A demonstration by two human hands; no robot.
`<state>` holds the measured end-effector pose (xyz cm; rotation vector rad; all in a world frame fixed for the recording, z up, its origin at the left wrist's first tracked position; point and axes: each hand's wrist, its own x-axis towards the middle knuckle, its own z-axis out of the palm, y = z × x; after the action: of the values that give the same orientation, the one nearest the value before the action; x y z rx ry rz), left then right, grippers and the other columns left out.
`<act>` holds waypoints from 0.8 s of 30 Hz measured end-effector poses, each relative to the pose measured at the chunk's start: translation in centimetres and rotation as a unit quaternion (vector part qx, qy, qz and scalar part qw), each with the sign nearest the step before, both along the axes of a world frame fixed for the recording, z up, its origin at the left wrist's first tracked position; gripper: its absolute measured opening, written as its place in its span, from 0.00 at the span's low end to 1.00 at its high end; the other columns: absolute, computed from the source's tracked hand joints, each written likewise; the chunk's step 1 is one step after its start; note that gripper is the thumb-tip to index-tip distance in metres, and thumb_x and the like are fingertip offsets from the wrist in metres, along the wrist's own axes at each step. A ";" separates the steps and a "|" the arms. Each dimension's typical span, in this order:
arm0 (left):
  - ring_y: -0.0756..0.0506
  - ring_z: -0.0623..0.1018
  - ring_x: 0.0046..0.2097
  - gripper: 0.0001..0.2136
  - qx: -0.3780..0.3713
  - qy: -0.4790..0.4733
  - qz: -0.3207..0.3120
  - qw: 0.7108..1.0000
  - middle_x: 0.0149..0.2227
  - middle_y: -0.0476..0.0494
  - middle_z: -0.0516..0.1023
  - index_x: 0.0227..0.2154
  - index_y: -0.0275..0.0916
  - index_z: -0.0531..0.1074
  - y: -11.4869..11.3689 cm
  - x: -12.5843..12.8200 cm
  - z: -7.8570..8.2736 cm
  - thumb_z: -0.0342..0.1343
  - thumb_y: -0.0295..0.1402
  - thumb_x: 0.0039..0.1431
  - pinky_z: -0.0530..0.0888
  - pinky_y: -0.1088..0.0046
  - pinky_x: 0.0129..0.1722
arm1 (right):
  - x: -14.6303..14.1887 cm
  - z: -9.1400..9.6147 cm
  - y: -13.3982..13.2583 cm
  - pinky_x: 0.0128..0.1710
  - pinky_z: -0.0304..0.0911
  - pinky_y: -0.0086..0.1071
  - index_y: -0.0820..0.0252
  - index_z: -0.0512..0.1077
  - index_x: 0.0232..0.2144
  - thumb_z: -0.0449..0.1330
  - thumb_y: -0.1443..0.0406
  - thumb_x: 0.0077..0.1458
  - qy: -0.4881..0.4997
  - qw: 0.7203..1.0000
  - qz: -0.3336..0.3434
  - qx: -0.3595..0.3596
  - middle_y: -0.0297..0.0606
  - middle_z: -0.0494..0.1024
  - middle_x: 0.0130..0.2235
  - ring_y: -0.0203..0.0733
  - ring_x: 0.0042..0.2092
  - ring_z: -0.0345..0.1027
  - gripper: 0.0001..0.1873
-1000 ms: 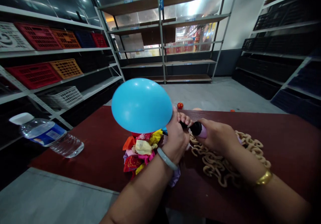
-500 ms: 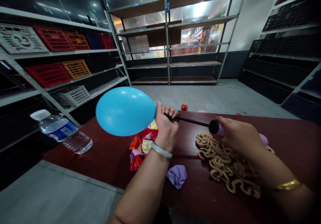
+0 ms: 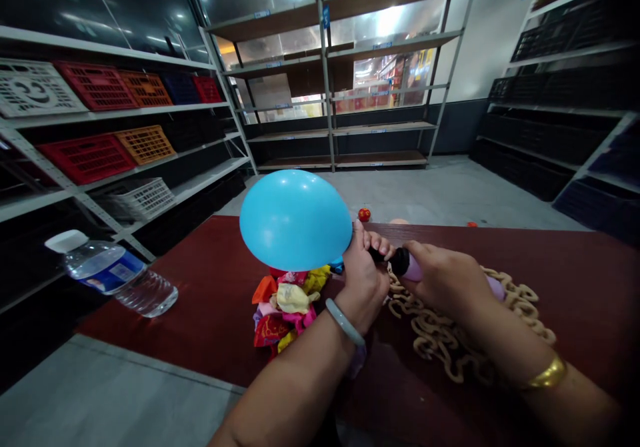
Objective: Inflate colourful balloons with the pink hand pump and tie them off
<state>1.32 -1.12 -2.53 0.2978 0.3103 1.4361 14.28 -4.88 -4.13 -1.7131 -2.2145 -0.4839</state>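
My left hand (image 3: 364,280) is closed around the neck of an inflated blue balloon (image 3: 295,220) and the black nozzle end of a hand pump. My right hand (image 3: 445,280) grips the pump's pale purple barrel (image 3: 413,269), pushed in close to the left hand. The balloon floats just above a heap of limp coloured balloons (image 3: 285,303) on the dark red table (image 3: 200,287). A grey bangle sits on my left wrist, a gold one on my right.
A pile of tan chain-like links (image 3: 465,340) lies under my right forearm. A water bottle (image 3: 113,273) lies on its side at the table's left corner. Small red items (image 3: 365,214) sit at the far edge. Shelving with crates lines the left wall.
My right hand has pushed the pump barrel back in toward the left hand, hiding the black rod. The balloon shifted right and looks slightly larger.
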 end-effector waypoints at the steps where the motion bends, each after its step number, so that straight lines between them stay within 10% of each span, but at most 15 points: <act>1: 0.54 0.58 0.19 0.24 0.001 0.005 0.003 1.000 0.17 0.55 0.55 0.18 0.39 0.52 0.2 -0.3 0.2 0.56 0.42 0.64 0.57 0.75 0.21 | 0.1 0.0 0.1 0.28 0.53 0.36 0.57 0.71 0.43 0.57 0.54 0.56 0.006 1.000 0.001 -0.004 0.40 0.81 0.38 0.48 0.36 0.76 0.16; 13: 0.55 0.56 0.16 0.22 0.040 0.000 0.121 0.992 0.17 0.57 0.52 0.19 0.41 0.50 4.1 -8.2 3.8 0.55 0.37 0.64 0.53 0.76 0.17 | 3.7 1.2 0.6 0.31 0.58 0.37 0.53 0.71 0.51 0.60 0.54 0.52 0.023 1.000 -0.008 0.000 0.39 0.82 0.43 0.51 0.40 0.76 0.24; 24: 0.54 0.58 0.19 0.22 0.008 -0.030 0.015 0.999 0.17 0.55 0.54 0.19 0.39 0.53 1.2 -1.3 0.4 0.54 0.39 0.66 0.57 0.76 0.21 | 1.0 0.8 0.0 0.28 0.53 0.36 0.60 0.72 0.46 0.58 0.59 0.52 -0.041 0.999 -0.030 0.021 0.46 0.81 0.40 0.49 0.33 0.74 0.19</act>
<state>0.03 0.09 -2.15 0.2635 0.2553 1.4739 15.32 -4.93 -3.32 -1.7728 -2.1968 -0.6200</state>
